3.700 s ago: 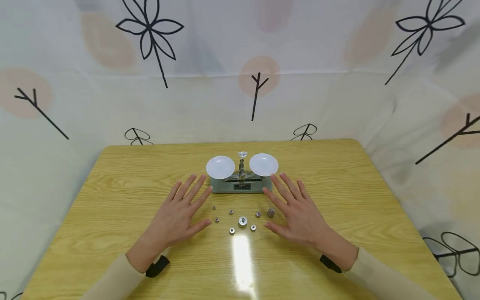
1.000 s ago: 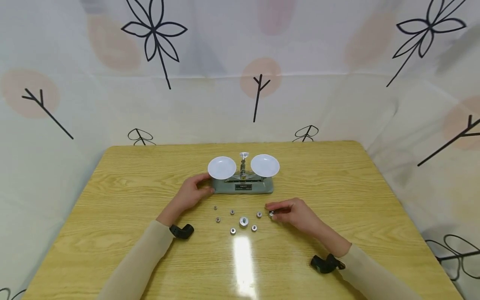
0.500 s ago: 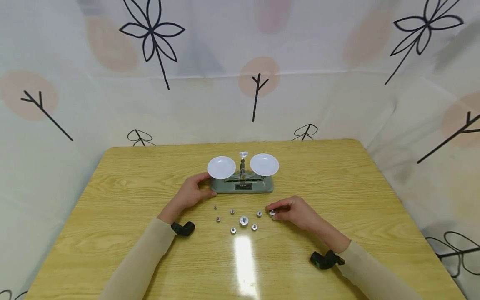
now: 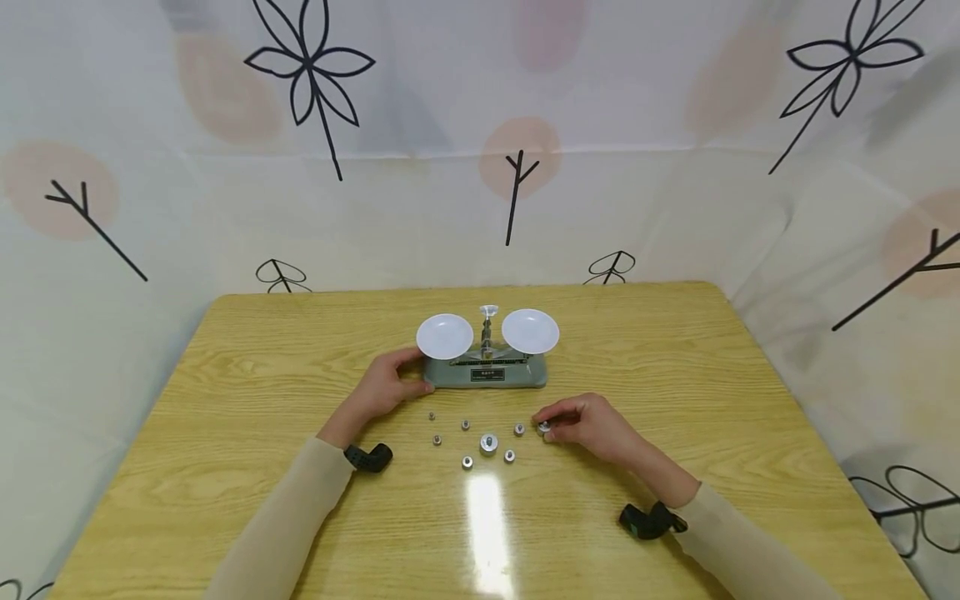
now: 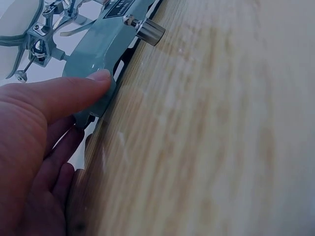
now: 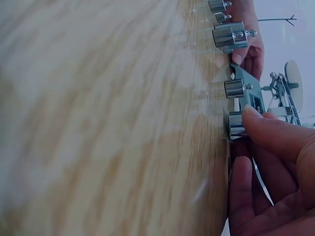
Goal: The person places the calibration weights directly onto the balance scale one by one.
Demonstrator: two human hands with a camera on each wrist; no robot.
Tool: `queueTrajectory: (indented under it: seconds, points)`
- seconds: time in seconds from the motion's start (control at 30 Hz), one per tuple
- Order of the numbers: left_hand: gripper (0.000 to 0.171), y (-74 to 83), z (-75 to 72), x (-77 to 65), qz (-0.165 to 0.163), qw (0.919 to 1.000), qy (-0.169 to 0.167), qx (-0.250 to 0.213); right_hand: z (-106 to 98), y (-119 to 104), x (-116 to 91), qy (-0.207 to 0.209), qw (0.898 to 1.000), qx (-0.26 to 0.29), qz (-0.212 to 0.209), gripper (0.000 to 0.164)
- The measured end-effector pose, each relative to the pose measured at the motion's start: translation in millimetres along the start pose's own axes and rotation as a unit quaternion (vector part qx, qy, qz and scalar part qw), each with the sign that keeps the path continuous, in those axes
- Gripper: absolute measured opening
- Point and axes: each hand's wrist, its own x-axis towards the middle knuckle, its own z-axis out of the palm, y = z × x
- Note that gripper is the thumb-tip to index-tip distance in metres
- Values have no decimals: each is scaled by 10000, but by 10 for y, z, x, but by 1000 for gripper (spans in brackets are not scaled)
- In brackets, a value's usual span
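Note:
A grey-green balance scale (image 4: 453, 377) with two white pans stands at the middle of the table. My left hand (image 4: 378, 387) holds the left end of its base. In the left wrist view the thumb (image 5: 74, 96) lies on the front of the base (image 5: 96, 54), and the other fingers reach behind its end. My right hand (image 4: 592, 427) pinches a small metal balance weight (image 4: 543, 427), the rightmost of the group, between thumb and fingers. This weight (image 6: 236, 127) appears in the right wrist view, low at the table surface; whether it touches the table I cannot tell.
Several other knobbed weights are spread in front of the scale, the largest weight (image 4: 489, 445) near the centre. Both pans, the left pan (image 4: 444, 337) and the right pan (image 4: 531, 332), hold nothing. A patterned cloth (image 4: 420, 208) hangs behind the wooden table (image 4: 300, 333).
Earliest, both hands were spread over the table, touching neither scale nor weights. Since then the left took the scale's base and the right pinched the weight. Over the last second both stay nearly still.

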Motion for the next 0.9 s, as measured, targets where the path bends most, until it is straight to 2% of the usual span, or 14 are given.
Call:
queueTrajectory:
  seconds: [0.33,0.47,0.67,0.9]
  points:
    - [60,-13,5,-11,179,9998,13,23,9,-38,-2,181,9993,-276,197,21]
    - [60,-24,9,-15,304,9995,25,100,0,-68,-9,278,9989,-337,155,20]
    - [60,-14,2,-11,165,9998,-78,-1,-40,-105,-19,407,9988,-271,99,21]
    - [60,-2,-7,-17,43,9999,-94,52,-105,-159,-27,486,9973,-557,24,20]
